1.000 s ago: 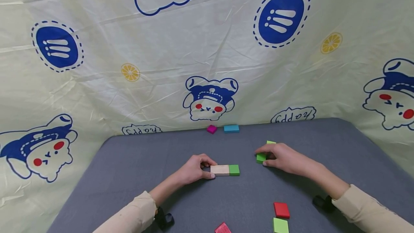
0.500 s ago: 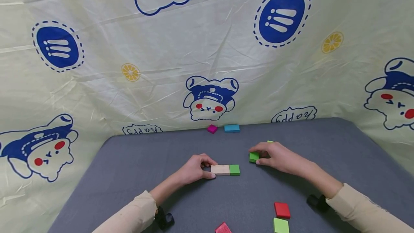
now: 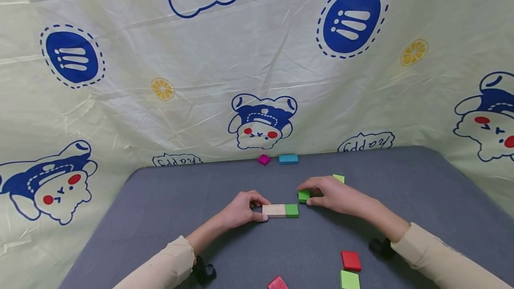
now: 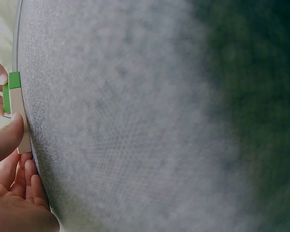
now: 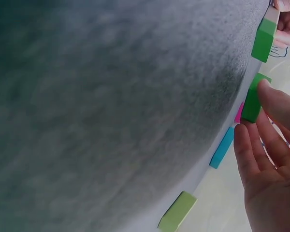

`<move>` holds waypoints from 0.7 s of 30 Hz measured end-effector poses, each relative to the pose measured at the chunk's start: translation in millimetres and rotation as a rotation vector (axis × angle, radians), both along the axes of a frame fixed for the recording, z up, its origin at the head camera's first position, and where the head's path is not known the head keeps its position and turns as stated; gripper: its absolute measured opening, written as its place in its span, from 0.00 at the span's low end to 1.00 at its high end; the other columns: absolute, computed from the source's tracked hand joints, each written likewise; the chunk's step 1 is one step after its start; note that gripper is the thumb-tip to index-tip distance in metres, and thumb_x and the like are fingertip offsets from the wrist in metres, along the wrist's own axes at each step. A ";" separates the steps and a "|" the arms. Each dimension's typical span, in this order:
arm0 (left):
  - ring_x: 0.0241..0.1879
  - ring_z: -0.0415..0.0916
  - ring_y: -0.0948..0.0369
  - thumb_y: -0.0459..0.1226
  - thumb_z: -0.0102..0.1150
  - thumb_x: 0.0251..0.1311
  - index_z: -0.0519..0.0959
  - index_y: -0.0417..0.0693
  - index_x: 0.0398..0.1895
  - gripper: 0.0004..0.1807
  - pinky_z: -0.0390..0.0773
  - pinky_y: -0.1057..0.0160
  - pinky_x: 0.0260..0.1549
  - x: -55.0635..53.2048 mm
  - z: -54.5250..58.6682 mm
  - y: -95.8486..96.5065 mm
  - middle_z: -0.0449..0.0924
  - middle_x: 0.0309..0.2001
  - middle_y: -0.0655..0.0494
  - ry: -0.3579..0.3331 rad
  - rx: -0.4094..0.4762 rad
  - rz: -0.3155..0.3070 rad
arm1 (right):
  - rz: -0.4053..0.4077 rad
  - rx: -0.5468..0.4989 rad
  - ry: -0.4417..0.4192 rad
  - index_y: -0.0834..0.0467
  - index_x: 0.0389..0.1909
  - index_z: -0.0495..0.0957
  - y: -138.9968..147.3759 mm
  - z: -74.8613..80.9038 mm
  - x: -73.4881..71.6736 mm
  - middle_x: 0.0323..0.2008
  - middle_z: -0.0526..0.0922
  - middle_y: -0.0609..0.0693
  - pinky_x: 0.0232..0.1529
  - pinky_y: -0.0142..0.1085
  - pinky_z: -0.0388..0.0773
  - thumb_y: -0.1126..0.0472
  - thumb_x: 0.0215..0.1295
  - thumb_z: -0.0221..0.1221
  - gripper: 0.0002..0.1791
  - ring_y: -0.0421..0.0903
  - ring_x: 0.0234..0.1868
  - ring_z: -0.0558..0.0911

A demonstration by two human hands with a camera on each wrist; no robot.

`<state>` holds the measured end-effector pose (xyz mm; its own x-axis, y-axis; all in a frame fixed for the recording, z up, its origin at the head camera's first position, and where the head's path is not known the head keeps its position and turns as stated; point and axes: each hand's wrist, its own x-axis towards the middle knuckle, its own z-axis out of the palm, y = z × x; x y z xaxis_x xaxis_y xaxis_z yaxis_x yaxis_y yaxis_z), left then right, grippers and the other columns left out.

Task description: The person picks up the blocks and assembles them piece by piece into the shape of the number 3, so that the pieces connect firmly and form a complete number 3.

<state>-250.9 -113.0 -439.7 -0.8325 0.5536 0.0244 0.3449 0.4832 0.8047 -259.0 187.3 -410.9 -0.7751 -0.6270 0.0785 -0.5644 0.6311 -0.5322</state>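
Head view, backdrop (image 3: 265, 52): pale, creased sheeting fills the room behind the work, printed with cartoon animals, blue ovals, orange slices and an upside-down "happy".
Tabletop (image 3: 140, 208): dark grey, flat and matte, its far edge meeting the backdrop; it probably grips blocks a little, so short, level pushes should suit.
Sleeves (image 3: 156, 264): cream, ending short of both wrists, clear of the blocks.
Right hand (image 3: 333, 193): thumb and forefinger pinch the held green block, the remaining fingers loose; a light pinch should leave room to turn it.
Left hand (image 3: 245, 208): thumb and fingers close on the pale wooden block's left end; steady, gentle pressure should stop the pair skewing.
Pale wooden block (image 3: 274, 211): flat at mid-table, its right end touching the green end block (image 3: 292, 211).
Blue block (image 3: 288, 159): at the far edge, beside the magenta block (image 3: 263, 159).
Red block (image 3: 351, 261): near side, just beside the near lime block (image 3: 350, 279).
Far lime block (image 3: 339, 178): behind the right hand, partly hidden.
Held green block (image 3: 303, 197): just past the pair's far right corner, apart from it; whether its base touches the tabletop cannot be told. Squaring its edges before letting go seems wise.
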 end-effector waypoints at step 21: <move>0.41 0.70 0.62 0.32 0.72 0.53 0.86 0.44 0.45 0.14 0.70 0.64 0.42 1.0 0.8 0.6 0.77 0.40 0.60 -0.015 0.005 0.014 | 0.054 0.049 -0.033 0.57 0.58 0.79 -13.2 -2.3 -7.7 0.54 0.80 0.50 0.55 0.52 0.73 0.60 0.64 0.65 0.21 0.51 0.55 0.78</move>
<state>-249.9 -112.4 -439.0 -0.8404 0.5417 0.0143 0.3258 0.4841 0.8121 -266.7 174.2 -413.2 -0.7415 -0.6706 0.0214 -0.5812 0.6259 -0.5201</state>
